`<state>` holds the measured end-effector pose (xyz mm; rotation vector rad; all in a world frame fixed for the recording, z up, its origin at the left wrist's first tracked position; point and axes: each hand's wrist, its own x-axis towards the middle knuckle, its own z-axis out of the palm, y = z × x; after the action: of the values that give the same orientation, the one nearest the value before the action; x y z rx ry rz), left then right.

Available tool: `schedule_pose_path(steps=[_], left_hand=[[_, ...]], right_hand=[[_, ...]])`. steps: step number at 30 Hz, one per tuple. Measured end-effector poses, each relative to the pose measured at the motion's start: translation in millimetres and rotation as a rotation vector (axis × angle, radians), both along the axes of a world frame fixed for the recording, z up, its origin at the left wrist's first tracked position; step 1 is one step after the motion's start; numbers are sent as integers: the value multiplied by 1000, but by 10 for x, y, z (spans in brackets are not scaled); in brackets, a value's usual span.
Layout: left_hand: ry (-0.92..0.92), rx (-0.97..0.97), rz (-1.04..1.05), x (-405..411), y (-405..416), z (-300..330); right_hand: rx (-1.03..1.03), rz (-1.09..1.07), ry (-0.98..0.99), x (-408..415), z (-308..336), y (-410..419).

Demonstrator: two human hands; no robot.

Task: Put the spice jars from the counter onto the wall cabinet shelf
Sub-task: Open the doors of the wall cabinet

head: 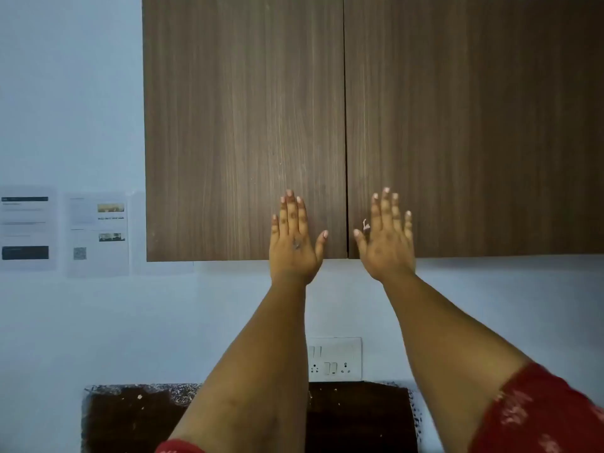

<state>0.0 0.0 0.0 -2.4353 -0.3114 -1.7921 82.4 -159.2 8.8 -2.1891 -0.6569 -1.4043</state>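
The wall cabinet has two brown wood-grain doors, both closed: the left door [245, 125] and the right door [474, 125]. My left hand [295, 238] lies flat with straight fingers against the lower right corner of the left door. My right hand [385, 235] lies flat in the same way on the lower left corner of the right door. Neither hand holds anything. The shelf is hidden behind the doors. No spice jar is in view.
A dark speckled counter [130, 416] shows at the bottom, partly behind my arms. A white switch and socket plate [336, 359] is on the pale wall between my forearms. Printed sheets [94, 233] hang on the wall left of the cabinet.
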Motion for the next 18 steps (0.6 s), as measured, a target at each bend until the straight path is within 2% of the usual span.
schedule_pose_path(steps=[3,6,8,12,18], left_hand=[[42,-48,23,1,-82,-93],[51,-3,8,-1,-93,-100],[54,29,7,-24,-58,-50],[81,67,15,-47,-21,-93],[113,-4,76,-67,15,-267]], right_hand=[[47,-43,35,-34,28,21],[-136,-30,-34,-27,37,74],[-189,-38,-37,-1,-2,49],[-145,-42,7,-17,-80,81],[-126,-53,16,-28,-104,54]])
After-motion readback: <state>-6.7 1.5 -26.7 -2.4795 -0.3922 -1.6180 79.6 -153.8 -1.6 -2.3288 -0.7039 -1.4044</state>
